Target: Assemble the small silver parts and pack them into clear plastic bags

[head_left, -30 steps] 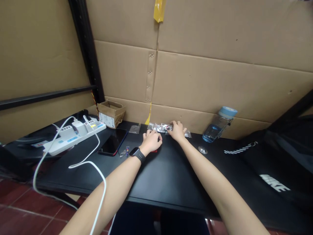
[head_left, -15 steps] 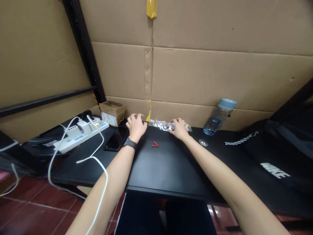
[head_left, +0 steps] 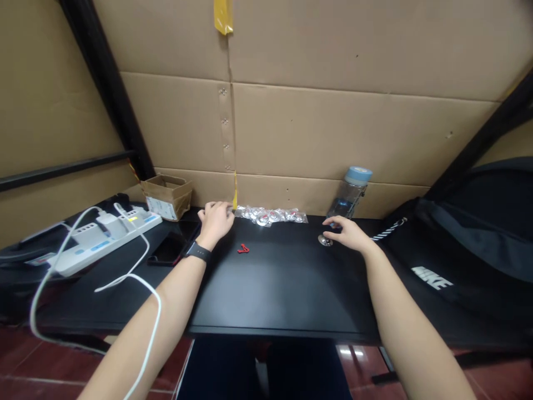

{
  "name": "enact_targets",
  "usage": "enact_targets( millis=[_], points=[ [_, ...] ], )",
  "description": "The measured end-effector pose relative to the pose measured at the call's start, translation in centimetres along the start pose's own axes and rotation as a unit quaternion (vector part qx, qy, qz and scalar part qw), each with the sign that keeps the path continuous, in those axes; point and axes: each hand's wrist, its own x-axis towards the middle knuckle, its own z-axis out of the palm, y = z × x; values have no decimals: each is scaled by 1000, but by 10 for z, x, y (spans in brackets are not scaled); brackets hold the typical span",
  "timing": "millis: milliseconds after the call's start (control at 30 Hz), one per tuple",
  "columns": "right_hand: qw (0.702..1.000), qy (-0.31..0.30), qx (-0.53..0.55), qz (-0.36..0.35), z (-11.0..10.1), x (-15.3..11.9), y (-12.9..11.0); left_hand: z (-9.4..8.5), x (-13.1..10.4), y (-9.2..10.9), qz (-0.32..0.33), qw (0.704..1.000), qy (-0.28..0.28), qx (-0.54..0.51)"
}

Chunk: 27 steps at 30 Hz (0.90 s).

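Observation:
My right hand (head_left: 348, 233) is over a small shiny round metal disc (head_left: 323, 241) on the black table, its thumb and fingers apart. The thumb is close to the disc; whether it touches cannot be made out. My left hand (head_left: 215, 223), wearing a dark wristband, rests at the back of the table by the left end of a row of clear packets (head_left: 272, 216). Its fingers are bent and somewhat apart, with nothing visible in them. These packets hold shiny round pieces with bits of red. A small red clip-like piece (head_left: 243, 249) lies in front of the row.
A blue-lidded water bottle (head_left: 348, 191) stands behind my right hand, beside a black bag (head_left: 458, 261). At left are a phone (head_left: 169, 249), a small open cardboard box (head_left: 169, 197) and a white power strip (head_left: 104, 244). A white cable (head_left: 156, 311) crosses my left forearm.
My right hand has left the packet row and moved right to the loose disc. My left hand stays near the row's left end, fingers drawn closer together. The camera view has shifted right.

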Motion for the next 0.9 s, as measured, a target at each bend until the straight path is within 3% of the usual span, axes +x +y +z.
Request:
enact_targets(
  millis=[67,167,300,400,533,633,767,900],
  points=[
    [1000,-18,-7,14,-9,-3,8,2,-8,20,88,996,-13,-21],
    [997,-73,-8,24,-8,-4,6,12,-27,51,206,975,-75,-47],
    [988,-147,4,41,1,-2,0,20,-42,69,249,951,-171,-65],
    [987,-157,12,45,6,1,0,12,-35,61,242,945,-200,-90],
    [987,-152,-3,55,8,2,5,-5,-16,35,213,957,-183,-69],
    [987,-145,-12,71,8,3,7,-14,-7,16,203,951,-232,-25],
    [987,-144,-23,75,8,2,6,-12,-5,2,214,921,-325,-35],
    [989,-126,-17,74,9,1,3,-4,-5,-3,217,909,-350,-59]
  ],
)
